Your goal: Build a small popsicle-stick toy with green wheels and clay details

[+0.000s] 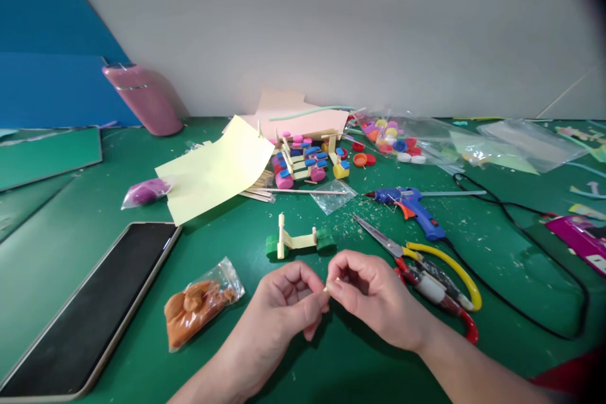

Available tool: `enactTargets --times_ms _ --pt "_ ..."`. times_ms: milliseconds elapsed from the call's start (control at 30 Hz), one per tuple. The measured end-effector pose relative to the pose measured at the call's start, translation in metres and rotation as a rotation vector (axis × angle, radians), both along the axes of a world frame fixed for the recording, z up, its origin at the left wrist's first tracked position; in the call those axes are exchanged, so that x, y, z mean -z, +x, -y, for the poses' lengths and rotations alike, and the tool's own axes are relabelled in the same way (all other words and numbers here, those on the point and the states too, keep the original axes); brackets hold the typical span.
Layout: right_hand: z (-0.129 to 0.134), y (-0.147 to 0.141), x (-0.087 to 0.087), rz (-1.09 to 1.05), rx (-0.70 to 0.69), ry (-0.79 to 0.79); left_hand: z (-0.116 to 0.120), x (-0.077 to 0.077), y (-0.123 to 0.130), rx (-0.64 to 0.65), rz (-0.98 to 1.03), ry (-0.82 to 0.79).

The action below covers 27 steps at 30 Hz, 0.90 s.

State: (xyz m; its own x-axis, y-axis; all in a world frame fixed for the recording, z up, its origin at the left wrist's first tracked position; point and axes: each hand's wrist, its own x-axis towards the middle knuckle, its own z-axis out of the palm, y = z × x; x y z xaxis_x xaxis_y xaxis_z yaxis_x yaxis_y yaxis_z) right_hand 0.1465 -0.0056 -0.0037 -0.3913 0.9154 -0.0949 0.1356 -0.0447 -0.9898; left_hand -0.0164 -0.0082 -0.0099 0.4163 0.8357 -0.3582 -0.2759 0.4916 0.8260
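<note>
My left hand (294,303) and my right hand (372,293) meet low in the middle of the view, fingertips pinched together. Between them shows a tiny pale piece (326,289), mostly covered by the fingers, so its kind is unclear. Just beyond my hands stands a small model car (300,241) with a pale yellow body and green bottle-cap wheels. To the right of my right hand lie scissors (383,237) with yellow handles, next to red-handled pliers (438,293). A clear bag of brown clay (199,309) rests left of my left hand.
A blue glue gun (411,202) with a black cord (530,240) lies at the right. Behind are several colourful cap models (303,161), a bag of caps (398,139) and a yellow sheet (218,167). A phone (95,309) and pink tumbler (144,101) occupy the left.
</note>
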Motion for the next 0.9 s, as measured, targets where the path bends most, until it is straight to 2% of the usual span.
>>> enactTargets --times_ms 167,267,433,533,733,800,900 --pt "0.000 -0.007 0.001 -0.208 0.221 -0.012 0.002 -0.003 0.003 -0.029 0.033 0.043" --pt "0.001 -0.013 0.002 -0.256 0.249 -0.039 0.003 -0.004 0.007 -0.080 -0.010 0.077" --pt "0.004 -0.015 0.002 -0.239 0.202 -0.026 0.003 -0.006 0.009 -0.144 -0.142 0.147" --pt "0.004 -0.009 0.001 -0.179 0.145 0.001 0.003 -0.007 0.006 -0.113 -0.225 0.169" --pt "-0.001 0.000 -0.004 0.095 0.011 0.199 0.002 -0.006 -0.001 -0.042 -0.314 0.189" --pt "-0.002 0.000 -0.004 0.116 -0.011 0.177 0.002 -0.007 -0.002 -0.057 -0.332 0.213" --pt "-0.002 -0.001 -0.003 0.051 -0.036 0.024 0.001 -0.010 -0.002 -0.089 -0.368 0.274"
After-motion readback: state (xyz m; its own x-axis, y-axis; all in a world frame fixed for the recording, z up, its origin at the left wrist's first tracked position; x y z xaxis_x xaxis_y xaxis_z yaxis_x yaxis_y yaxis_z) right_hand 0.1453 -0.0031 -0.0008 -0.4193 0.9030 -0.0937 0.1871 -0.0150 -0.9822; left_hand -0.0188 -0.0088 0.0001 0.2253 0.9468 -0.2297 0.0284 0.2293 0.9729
